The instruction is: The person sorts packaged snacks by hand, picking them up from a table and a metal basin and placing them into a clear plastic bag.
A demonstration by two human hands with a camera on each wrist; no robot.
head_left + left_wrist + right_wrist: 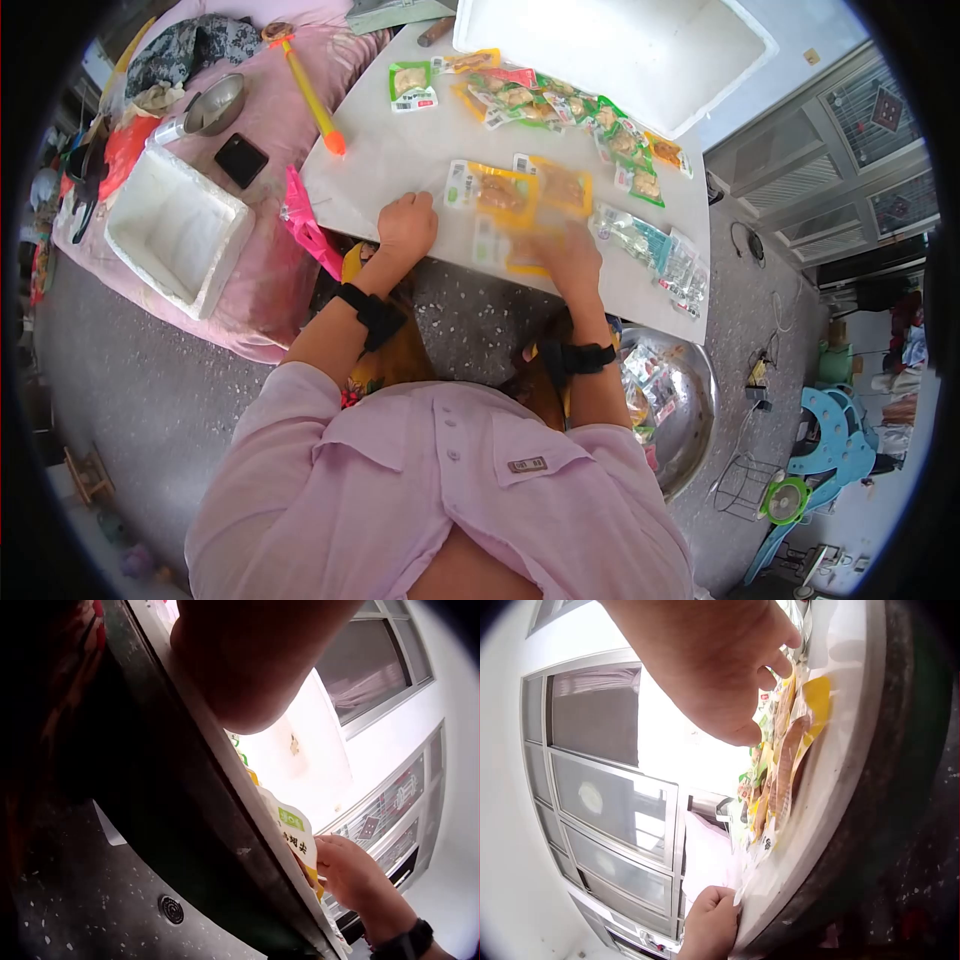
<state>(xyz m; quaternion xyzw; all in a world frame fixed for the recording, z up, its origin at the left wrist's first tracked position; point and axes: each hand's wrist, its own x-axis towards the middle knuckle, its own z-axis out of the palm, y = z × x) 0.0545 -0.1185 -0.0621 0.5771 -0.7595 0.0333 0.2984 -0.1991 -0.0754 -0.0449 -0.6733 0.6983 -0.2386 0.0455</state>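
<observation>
My left hand [408, 222] rests on the near edge of the white table [375, 130], fingers curled in, nothing seen in it. Just right of it lies a yellow-and-clear food packet [495, 190] with brown food inside. My right hand [572, 262], blurred, grips a similar yellow-edged packet [490, 243] at its right side, near the front edge. In the left wrist view this packet [289, 821] stands tilted beside the right hand [352, 874]. Another yellow packet [565, 185], also blurred, lies just beyond the right hand.
Green and yellow packets [520, 95] lie heaped before a white foam box [610, 60]. Clear and teal packets [635, 238] lie at the right. A metal basin [690, 400] with packets stands below the table. Left are a yellow stick [310, 90] and another foam box [175, 230].
</observation>
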